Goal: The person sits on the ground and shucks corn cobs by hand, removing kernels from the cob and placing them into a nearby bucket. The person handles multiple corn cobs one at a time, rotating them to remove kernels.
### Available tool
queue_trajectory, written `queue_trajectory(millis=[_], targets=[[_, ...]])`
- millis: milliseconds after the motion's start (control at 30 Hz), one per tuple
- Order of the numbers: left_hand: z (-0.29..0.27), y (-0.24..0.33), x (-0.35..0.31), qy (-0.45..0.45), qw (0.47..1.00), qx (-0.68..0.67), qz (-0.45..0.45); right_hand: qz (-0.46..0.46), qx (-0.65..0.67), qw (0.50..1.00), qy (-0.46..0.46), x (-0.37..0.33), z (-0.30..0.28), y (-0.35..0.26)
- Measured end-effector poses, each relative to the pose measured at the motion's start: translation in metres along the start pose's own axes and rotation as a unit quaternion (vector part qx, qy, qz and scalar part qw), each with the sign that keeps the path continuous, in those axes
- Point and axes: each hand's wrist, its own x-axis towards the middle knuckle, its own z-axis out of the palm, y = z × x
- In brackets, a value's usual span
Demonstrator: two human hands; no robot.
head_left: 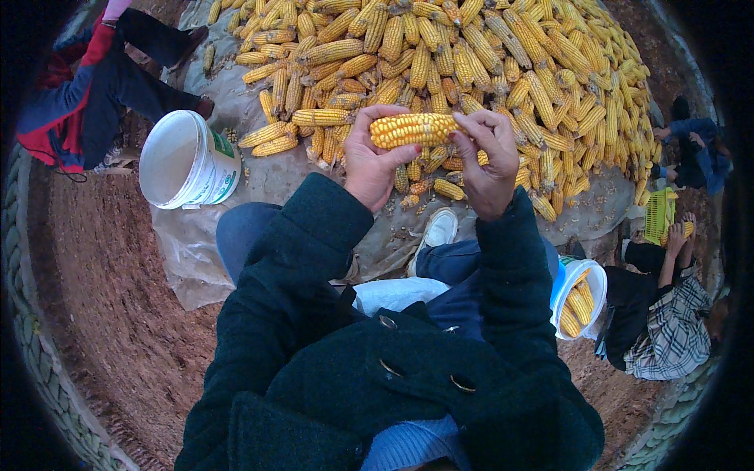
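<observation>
An ear of corn (412,130) with yellow kernels lies crosswise between my hands, above the near edge of a big heap of corn ears (440,63). My left hand (375,157) is closed round its left end, thumb along the lower side. At the other end, my right hand (491,157) pinches the tip between thumb and fingers. Some of the right fingers curl out of sight behind the palm.
A white bucket (169,161) stands left on the plastic sheet (188,243). By my right knee is another bucket (601,294) holding corn ears. People sit at far left and right; a yellow-green basket (660,213) stands near those at right. Brown earth (118,314) surrounds the sheet.
</observation>
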Motion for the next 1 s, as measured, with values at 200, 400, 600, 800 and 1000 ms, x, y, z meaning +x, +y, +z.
queue_trajectory(millis=[200,400,600,800,1000], targets=[[0.002,-0.001,0.000,-0.012,1.000,-0.001,0.006,-0.011,0.008,1.000,-0.017,0.000,0.001,0.002],[0.001,-0.002,0.000,-0.015,1.000,0.005,0.010,-0.016,-0.040,0.999,-0.014,0.000,-0.001,0.002],[0.001,-0.002,0.000,-0.004,1.000,-0.012,-0.004,0.002,-0.058,0.998,0.022,0.000,0.001,0.003],[-0.002,-0.002,0.002,0.008,0.999,-0.040,-0.010,0.040,-0.038,0.997,0.054,-0.002,-0.002,0.009],[-0.003,-0.001,0.001,-0.002,0.999,-0.035,-0.013,0.033,-0.012,0.998,0.043,0.001,0.000,0.012]])
